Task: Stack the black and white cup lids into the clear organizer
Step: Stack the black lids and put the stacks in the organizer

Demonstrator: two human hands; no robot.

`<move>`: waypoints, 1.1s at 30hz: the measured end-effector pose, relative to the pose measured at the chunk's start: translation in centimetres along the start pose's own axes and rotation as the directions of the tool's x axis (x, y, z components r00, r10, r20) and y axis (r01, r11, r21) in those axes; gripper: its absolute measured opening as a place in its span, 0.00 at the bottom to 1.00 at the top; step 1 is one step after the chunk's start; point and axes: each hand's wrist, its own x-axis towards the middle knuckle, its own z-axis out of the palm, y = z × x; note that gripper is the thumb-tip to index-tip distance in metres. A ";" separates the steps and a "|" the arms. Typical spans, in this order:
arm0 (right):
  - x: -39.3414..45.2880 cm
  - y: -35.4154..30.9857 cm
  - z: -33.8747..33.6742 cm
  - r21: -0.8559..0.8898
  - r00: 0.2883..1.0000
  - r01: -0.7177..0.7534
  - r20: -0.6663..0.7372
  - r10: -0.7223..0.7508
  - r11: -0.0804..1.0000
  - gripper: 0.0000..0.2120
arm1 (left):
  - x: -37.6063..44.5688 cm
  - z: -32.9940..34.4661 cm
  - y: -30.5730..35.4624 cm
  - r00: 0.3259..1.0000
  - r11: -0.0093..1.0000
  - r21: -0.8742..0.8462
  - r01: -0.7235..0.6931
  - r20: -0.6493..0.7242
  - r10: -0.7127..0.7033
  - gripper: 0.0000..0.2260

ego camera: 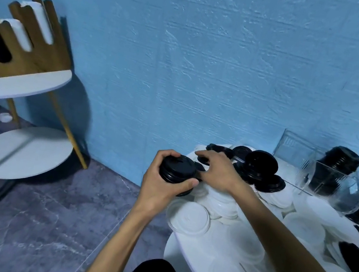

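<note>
Stacked black lids in hand — clear organizer upright, part-filled, behind scattered white lids

View: head-worn, single | Facing: forward and down | Range: close over round table | Overlap: n/a

right hand hides its fingers' grip; wooden rack (left edge) cut off

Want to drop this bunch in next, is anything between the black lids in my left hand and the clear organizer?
Yes. Your right hand and loose black lids lie between the held stack and the organizer.
</note>
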 end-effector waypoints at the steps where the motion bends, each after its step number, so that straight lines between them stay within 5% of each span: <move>1: 0.2 0.0 0.2 -0.053 1.000 -0.006 0.024 0.008 0.999 0.34 | 0.0 -0.2 -0.1 1.000 1.000 -0.001 0.003 -0.006 -0.003 0.28; 8: 1.3 0.0 1.3 -0.211 0.991 -0.004 0.129 0.031 0.978 0.37 | 0.2 -0.8 -0.5 0.999 1.000 0.002 0.029 -0.020 -0.029 0.30; 15: 1.6 0.2 1.6 -0.174 0.992 0.003 0.126 0.020 0.985 0.37 | 0.2 -0.9 -1.1 0.999 0.999 -0.008 0.039 -0.022 -0.039 0.30; 18: 1.3 0.3 0.8 -0.087 0.998 -0.002 0.061 0.008 0.996 0.35 | 0.2 -0.9 -1.0 0.999 0.999 -0.005 0.038 -0.017 -0.038 0.30; 21: 0.4 0.2 -1.3 0.027 0.998 -0.031 -0.046 0.032 0.999 0.43 | 0.2 -0.6 -0.5 0.999 0.999 -0.013 0.038 0.003 -0.038 0.29; 24: -1.7 -0.5 -4.3 0.267 0.984 0.000 -0.171 0.047 0.964 0.33 | 0.1 0.2 0.0 0.999 1.000 -0.003 0.026 0.026 -0.026 0.30; 27: -4.8 -1.8 -6.7 0.452 0.989 0.089 -0.145 -0.026 0.887 0.29 | -0.2 1.8 0.9 0.998 1.000 -0.013 0.025 0.051 -0.024 0.37; 33: -8.2 -1.2 -5.7 0.453 0.984 0.176 -0.114 -0.139 0.874 0.32 | -0.9 4.9 2.1 0.993 0.999 -0.053 0.005 0.122 0.001 0.42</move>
